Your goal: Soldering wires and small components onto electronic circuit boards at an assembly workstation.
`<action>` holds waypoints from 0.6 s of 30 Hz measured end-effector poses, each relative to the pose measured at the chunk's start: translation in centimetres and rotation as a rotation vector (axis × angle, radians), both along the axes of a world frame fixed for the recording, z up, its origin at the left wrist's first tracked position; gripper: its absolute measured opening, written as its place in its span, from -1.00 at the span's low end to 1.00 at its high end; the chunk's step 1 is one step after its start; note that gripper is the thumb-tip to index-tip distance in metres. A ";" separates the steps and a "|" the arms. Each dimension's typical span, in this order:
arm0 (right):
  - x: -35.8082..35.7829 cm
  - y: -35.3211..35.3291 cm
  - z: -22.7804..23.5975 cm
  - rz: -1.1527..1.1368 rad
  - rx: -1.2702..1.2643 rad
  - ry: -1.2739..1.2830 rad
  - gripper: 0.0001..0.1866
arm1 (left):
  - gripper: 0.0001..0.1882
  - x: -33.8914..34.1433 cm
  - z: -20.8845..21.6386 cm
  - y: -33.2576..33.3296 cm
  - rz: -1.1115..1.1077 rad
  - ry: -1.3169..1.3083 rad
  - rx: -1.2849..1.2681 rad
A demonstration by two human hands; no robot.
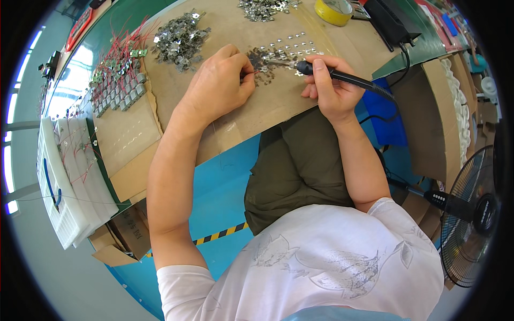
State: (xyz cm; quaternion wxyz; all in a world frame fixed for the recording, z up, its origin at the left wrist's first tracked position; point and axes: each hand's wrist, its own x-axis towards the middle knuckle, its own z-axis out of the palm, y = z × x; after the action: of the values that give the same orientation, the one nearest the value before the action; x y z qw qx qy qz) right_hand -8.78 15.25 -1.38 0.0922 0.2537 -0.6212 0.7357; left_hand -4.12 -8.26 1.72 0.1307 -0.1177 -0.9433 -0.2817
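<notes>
My right hand [340,96] grips a black soldering iron [349,78] by its handle, with the metal tip pointing left. That tip hovers over or touches a dark, scorched patch [263,74] of the cardboard sheet; I cannot tell which. Across from it, my left hand [220,80] is closed in a pinch, its fingertips close to the tip. What the left fingers hold is hidden, though a bit of red shows beside them. Small shiny metal pieces [292,45] lie in rows just beyond the tip.
Left of my hands sit a heap of metal tabs [182,40] and rows of grey parts with red wires [119,96]. Farther back are another metal heap [262,8], a yellow tape roll [333,12] and a black power unit [390,24]. A fan [471,214] stands right.
</notes>
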 end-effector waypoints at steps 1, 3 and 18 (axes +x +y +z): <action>0.0 0.0 0.0 -0.003 0.008 0.005 -0.87 | -0.86 0.0 -0.1 0.0 0.005 0.016 -0.018; 0.0 0.0 0.0 -0.003 0.009 0.002 -0.87 | -0.86 -0.1 -0.5 0.0 0.007 0.025 -0.009; -0.3 0.0 -0.1 0.021 0.123 0.122 -0.92 | -0.88 -0.2 -0.2 -0.1 0.037 -0.001 0.094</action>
State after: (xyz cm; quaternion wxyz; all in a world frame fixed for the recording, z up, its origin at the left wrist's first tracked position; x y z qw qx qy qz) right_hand -9.13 15.30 -1.47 0.1064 0.3098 -0.6559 0.6801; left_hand -4.37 -8.40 1.52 0.1409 -0.0939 -0.9310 -0.3235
